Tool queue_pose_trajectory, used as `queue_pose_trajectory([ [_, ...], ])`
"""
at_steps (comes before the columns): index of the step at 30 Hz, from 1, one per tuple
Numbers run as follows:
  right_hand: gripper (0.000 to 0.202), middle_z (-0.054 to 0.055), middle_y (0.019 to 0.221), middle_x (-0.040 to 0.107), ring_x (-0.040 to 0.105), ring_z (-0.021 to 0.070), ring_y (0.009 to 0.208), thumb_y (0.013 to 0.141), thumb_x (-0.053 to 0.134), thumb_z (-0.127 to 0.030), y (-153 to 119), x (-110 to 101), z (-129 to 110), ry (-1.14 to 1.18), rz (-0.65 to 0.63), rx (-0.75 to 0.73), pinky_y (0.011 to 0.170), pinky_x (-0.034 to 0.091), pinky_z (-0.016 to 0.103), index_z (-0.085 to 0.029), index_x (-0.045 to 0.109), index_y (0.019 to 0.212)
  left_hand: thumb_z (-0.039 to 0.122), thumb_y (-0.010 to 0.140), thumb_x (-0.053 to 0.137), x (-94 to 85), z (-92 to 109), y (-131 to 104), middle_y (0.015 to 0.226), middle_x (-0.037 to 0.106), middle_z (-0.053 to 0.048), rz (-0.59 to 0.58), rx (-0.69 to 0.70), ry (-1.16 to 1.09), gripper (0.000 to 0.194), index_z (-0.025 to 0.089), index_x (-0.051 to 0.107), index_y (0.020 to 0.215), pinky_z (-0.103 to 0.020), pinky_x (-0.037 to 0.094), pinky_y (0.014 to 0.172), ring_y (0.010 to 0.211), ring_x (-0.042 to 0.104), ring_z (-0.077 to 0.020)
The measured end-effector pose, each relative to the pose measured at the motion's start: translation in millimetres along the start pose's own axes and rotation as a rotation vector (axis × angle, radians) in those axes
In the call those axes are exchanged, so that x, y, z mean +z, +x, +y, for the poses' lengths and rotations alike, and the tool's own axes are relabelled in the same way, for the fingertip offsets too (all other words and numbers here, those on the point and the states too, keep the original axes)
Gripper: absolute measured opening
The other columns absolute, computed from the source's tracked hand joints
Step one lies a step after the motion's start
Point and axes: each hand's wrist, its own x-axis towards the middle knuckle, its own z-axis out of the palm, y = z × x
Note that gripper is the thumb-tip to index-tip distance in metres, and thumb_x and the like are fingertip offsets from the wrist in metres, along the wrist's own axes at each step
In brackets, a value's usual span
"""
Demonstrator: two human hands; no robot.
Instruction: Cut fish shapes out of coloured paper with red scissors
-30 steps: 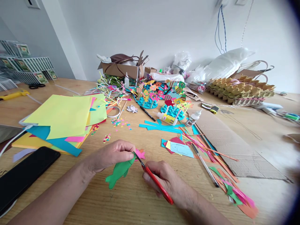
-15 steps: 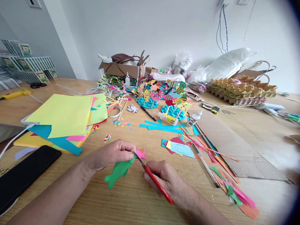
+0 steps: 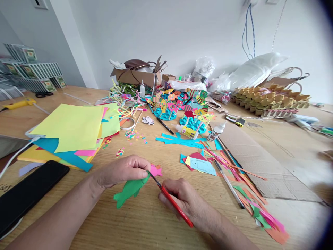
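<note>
My left hand (image 3: 130, 169) pinches a green paper fish (image 3: 131, 190) near its head end, the tail hanging down to the left. Red-handled scissors (image 3: 173, 202) are gripped in my right hand (image 3: 183, 199), their blades meeting the fish's head edge right at my left fingertips. Whether the blades are parted is hard to make out. Behind my left fingers lies a pink paper fish (image 3: 156, 170) on the table, partly covered. Light blue paper with a drawn fish outline (image 3: 202, 166) rests on coloured scraps to the right.
Coloured paper sheets (image 3: 70, 128) and a black phone (image 3: 31, 198) lie left. Blue strips (image 3: 179, 140), a glue bottle (image 3: 188, 132), and a white bottle (image 3: 217, 131) stand or lie ahead. Rightward are a pen (image 3: 230, 185), paper offcuts (image 3: 265, 217), cardboard (image 3: 260, 163) and egg trays (image 3: 270, 100).
The green fish has turned slightly, its tail swinging a little left and up. Both hands keep nearly the same place, and the camera view has shifted slightly.
</note>
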Motion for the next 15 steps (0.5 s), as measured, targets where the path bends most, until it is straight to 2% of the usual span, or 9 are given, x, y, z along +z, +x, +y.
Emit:
queue_pose_trajectory([
  [4, 0.031, -0.007, 0.055, 0.033, 0.028, 0.0058, 0.048, 0.086, 0.045, -0.025, -0.7, -0.2, 0.1, -0.028, -0.008, 0.003, 0.045, 0.023, 0.018, -0.017, 0.034, 0.059, 0.029, 0.07, 0.05, -1.5, 1.5, -0.4, 0.058, 0.037, 0.005, -0.027, 0.002, 0.015, 0.016, 0.016, 0.046, 0.061, -0.022, 0.022, 0.05, 0.055, 0.031, -0.0092],
  [9, 0.034, -0.007, 0.054, 0.032, 0.027, 0.0061, 0.049, 0.086, 0.048, -0.028, -1.3, -2.1, 0.9, -0.057, -0.055, 0.016, 0.044, 0.022, 0.018, -0.018, 0.032, 0.058, 0.029, 0.071, 0.049, -5.4, 0.5, -1.6, 0.056, 0.033, 0.006, -0.113, 0.004, 0.028, 0.019, 0.017, 0.041, 0.058, -0.023, 0.02, 0.047, 0.052, 0.027, -0.0085],
  [15, 0.035, -0.007, 0.051, 0.031, 0.027, 0.0059, 0.047, 0.087, 0.047, -0.032, -1.7, -4.4, 0.6, -0.077, -0.101, -0.028, 0.043, 0.021, 0.018, -0.017, 0.034, 0.058, 0.03, 0.072, 0.05, -4.9, -2.0, -5.2, 0.056, 0.031, 0.006, -0.156, -0.01, 0.044, 0.023, 0.018, 0.038, 0.057, -0.024, 0.019, 0.047, 0.052, 0.026, -0.0087],
])
